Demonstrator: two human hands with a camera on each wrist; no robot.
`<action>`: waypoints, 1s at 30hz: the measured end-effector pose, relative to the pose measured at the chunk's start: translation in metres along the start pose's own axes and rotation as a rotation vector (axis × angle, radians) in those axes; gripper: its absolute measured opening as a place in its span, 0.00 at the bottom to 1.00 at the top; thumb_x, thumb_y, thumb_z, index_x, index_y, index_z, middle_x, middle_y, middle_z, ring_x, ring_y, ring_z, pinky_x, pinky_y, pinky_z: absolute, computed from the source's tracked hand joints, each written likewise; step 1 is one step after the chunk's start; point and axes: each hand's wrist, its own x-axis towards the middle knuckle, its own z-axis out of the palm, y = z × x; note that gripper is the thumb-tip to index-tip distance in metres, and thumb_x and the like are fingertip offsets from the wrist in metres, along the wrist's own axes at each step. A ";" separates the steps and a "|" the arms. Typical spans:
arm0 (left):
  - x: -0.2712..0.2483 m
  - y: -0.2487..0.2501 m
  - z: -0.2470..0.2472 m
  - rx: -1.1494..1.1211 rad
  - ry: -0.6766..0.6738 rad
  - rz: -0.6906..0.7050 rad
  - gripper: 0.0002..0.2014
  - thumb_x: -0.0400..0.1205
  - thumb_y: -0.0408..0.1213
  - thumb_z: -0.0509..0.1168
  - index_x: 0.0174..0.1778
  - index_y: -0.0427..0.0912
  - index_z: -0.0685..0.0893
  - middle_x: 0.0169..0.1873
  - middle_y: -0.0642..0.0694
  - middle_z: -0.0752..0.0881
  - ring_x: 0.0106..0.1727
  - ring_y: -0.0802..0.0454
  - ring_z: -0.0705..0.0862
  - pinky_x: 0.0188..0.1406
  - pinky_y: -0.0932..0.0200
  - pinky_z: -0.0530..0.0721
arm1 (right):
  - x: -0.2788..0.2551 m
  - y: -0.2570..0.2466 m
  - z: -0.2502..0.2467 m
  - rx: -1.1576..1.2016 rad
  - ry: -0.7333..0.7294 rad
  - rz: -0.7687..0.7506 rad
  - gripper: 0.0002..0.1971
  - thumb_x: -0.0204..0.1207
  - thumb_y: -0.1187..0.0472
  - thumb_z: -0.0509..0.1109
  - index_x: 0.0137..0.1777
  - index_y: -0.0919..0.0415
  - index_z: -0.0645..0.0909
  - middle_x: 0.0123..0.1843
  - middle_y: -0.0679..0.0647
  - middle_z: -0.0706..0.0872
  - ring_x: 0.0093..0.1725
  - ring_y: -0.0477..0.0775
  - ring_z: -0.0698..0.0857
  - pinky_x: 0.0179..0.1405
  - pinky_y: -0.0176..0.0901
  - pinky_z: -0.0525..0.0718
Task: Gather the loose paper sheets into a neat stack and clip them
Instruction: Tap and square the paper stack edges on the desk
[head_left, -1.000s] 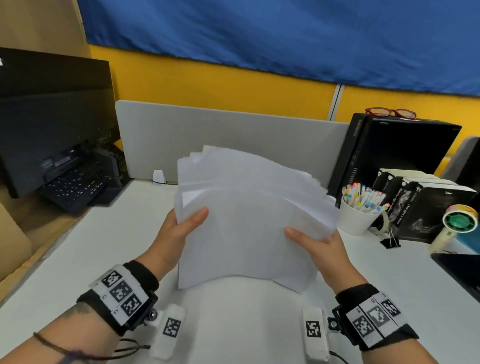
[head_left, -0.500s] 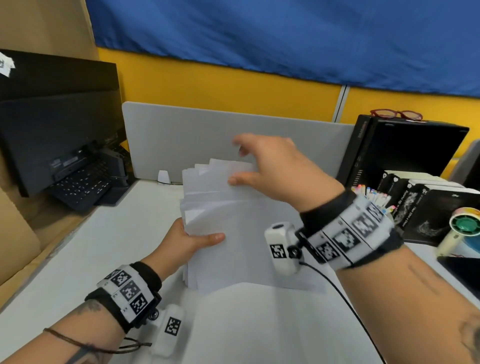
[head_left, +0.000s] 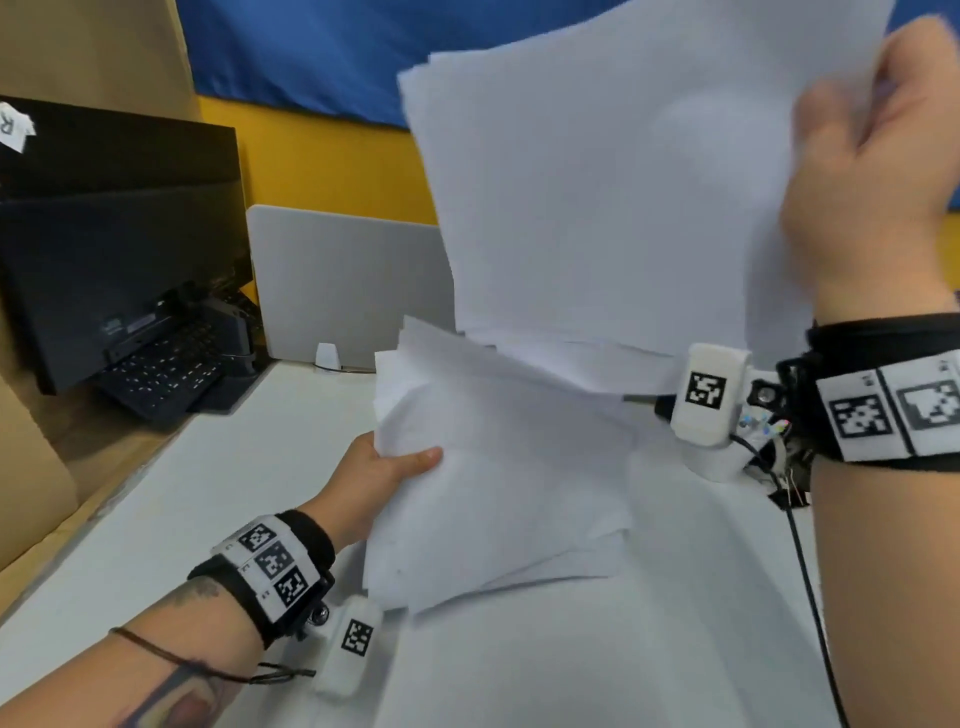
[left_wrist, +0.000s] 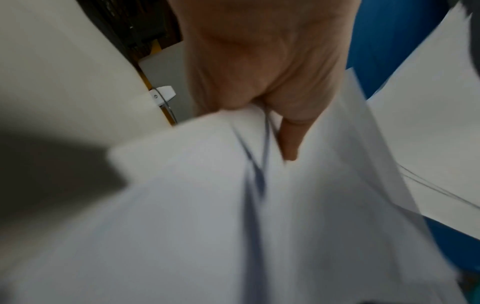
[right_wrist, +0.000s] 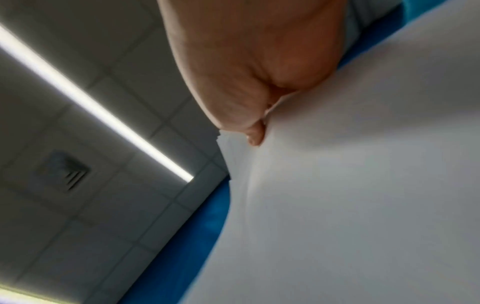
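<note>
A: Where's the paper?

B: I see it split. My right hand (head_left: 872, 171) pinches a raised batch (head_left: 613, 197) by its top corner; my left hand (head_left: 376, 475) grips the fanned lower sheets (head_left: 498, 467) above the desk (head_left: 218, 499).

A: How would you square them?

B: I'd lay one batch on the other, loosen both grips, tap the edges on the desk, then clip

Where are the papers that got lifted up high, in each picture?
Head: lifted papers fill the upper middle, right hand gripping them.
Left wrist: at the right edge.
Right wrist: fill the right side.
Shared landmark: blue curtain.
</note>
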 end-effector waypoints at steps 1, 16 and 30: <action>0.004 -0.003 -0.002 0.012 0.017 -0.054 0.17 0.79 0.32 0.78 0.64 0.35 0.88 0.54 0.37 0.95 0.53 0.38 0.95 0.56 0.42 0.91 | -0.004 0.009 0.003 0.032 0.002 0.070 0.08 0.76 0.60 0.63 0.38 0.51 0.66 0.36 0.43 0.70 0.37 0.42 0.70 0.38 0.47 0.71; 0.004 -0.036 -0.037 -0.067 -0.037 -0.480 0.43 0.68 0.79 0.71 0.73 0.55 0.84 0.73 0.46 0.85 0.75 0.38 0.83 0.76 0.35 0.78 | -0.282 0.133 0.086 0.075 -0.818 1.116 0.11 0.80 0.59 0.74 0.59 0.63 0.83 0.55 0.60 0.90 0.52 0.62 0.89 0.59 0.56 0.88; -0.006 0.031 -0.011 -0.025 -0.065 0.269 0.35 0.68 0.38 0.85 0.72 0.42 0.84 0.63 0.44 0.92 0.64 0.44 0.91 0.64 0.45 0.89 | -0.220 0.077 0.036 0.762 -0.689 1.020 0.30 0.61 0.66 0.85 0.65 0.60 0.84 0.60 0.59 0.92 0.60 0.63 0.90 0.57 0.55 0.89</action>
